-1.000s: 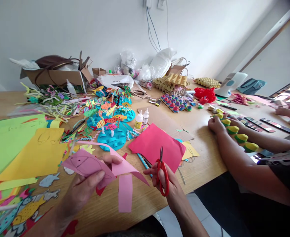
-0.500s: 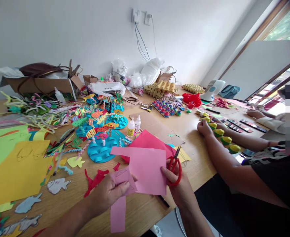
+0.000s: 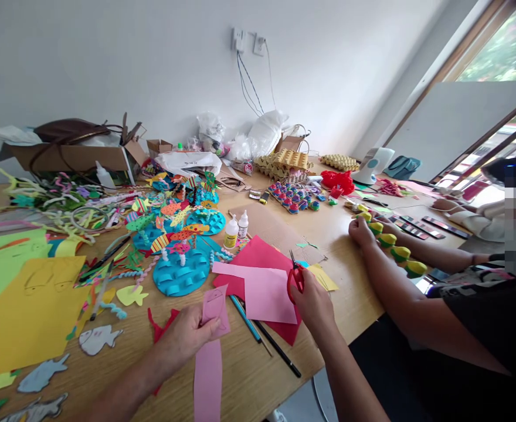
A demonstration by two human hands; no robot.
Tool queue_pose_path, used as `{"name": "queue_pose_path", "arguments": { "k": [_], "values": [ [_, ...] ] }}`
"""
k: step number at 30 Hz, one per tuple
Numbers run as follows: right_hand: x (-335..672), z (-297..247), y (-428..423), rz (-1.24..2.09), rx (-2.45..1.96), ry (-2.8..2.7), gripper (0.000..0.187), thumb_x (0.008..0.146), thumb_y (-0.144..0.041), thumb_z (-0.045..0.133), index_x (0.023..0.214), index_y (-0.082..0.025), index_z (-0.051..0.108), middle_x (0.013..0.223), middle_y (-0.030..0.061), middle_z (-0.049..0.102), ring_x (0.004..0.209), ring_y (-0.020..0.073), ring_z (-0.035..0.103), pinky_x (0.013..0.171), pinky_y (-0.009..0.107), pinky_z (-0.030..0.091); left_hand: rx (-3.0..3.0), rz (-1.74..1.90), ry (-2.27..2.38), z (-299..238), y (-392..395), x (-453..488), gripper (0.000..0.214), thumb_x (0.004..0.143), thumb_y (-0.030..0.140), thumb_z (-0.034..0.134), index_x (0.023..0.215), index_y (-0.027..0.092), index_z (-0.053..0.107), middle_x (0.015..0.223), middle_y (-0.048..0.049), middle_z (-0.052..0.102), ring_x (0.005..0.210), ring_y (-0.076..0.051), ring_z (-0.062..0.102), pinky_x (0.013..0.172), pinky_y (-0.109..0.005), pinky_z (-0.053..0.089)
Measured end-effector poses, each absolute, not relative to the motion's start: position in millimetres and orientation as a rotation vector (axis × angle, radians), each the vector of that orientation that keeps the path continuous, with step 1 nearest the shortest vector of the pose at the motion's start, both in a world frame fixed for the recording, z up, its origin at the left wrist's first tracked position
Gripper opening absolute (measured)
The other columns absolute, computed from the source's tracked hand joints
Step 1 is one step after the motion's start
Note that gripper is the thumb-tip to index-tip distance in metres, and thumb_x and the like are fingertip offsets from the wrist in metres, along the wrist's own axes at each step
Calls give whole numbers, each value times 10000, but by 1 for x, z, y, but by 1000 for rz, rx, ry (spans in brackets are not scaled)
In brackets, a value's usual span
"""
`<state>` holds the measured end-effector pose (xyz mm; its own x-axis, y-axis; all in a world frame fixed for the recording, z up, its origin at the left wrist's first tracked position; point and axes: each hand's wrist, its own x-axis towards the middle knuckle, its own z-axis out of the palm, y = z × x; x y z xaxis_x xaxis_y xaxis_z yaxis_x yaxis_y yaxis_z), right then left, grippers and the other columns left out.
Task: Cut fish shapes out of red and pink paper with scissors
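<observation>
The big light pink paper sheet (image 3: 269, 296) was up in the air by the right hand half a second ago. Now it lies flat on the table (image 3: 249, 375), on top of a dark pink paper sheet (image 3: 258, 253). The left hand has also come down lower, close to the table.

The left hand (image 3: 187, 339) is closed around a small pink paper piece (image 3: 214, 308) with a fish drawn on it in pencil. The thumb and fingers pinch it near its lower end. A long pink strip (image 3: 209, 381) hangs from it. The strip runs straight back toward the person, over the table top.

The right hand (image 3: 314, 302) is closed on the red-handled scissors (image 3: 295, 276). Its fingers are through the red loops. The blades point up and away from the person, and they look almost shut.

The small pink paper piece is to the left of the scissors and a bit nearer the person. The light pink sheet lies between the two hands. The left hand is the closer one to the fish piece, as it holds it.

Two small white glue bottles (image 3: 236, 230) stand past the sheets. Their labels are too small to read. No other writing can be read.
</observation>
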<state>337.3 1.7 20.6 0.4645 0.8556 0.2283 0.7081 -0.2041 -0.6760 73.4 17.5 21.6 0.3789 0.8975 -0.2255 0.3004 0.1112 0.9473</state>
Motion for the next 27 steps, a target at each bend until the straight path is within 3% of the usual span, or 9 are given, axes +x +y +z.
{"name": "queue_pose_path", "arguments": {
  "k": [5,12,14,20,27],
  "values": [
    [311,36,0,328,-1887,-1443,89,752,-278,545,742,-203,498,607,-5,527,537,160,464,498,260,297,1296,642,1196,33,11,53,219,628,381,607,587,172,557,469,25,539,423,-144,482,432,-241,381],
    [230,59,-6,1272,-1249,-1317,220,703,-360,633,748,-198,492,677,-20,524,581,130,464,513,234,354,1086,877,1147,59,3,37,227,659,364,669,646,147,604,508,23,568,468,-115,454,459,-209,359],
    [209,63,-7,1406,-1146,-1277,249,672,-357,668,733,-194,490,697,-14,538,576,118,451,513,227,346,1072,921,1149,59,2,35,221,676,367,663,681,151,613,532,22,577,491,-125,472,493,-223,386],
    [177,66,-5,1480,-1000,-1213,246,637,-283,698,719,-191,485,684,-27,508,608,118,449,550,226,350,1055,1024,1124,57,-3,28,162,686,328,673,719,175,629,569,33,560,521,-134,480,578,-256,432],
    [164,66,0,1527,-980,-1055,224,608,-216,670,718,-186,477,628,-54,468,530,88,384,504,206,309,1028,1051,1048,66,-12,22,200,747,361,608,811,175,641,588,31,519,535,-123,425,497,-219,382]
  ]
}}
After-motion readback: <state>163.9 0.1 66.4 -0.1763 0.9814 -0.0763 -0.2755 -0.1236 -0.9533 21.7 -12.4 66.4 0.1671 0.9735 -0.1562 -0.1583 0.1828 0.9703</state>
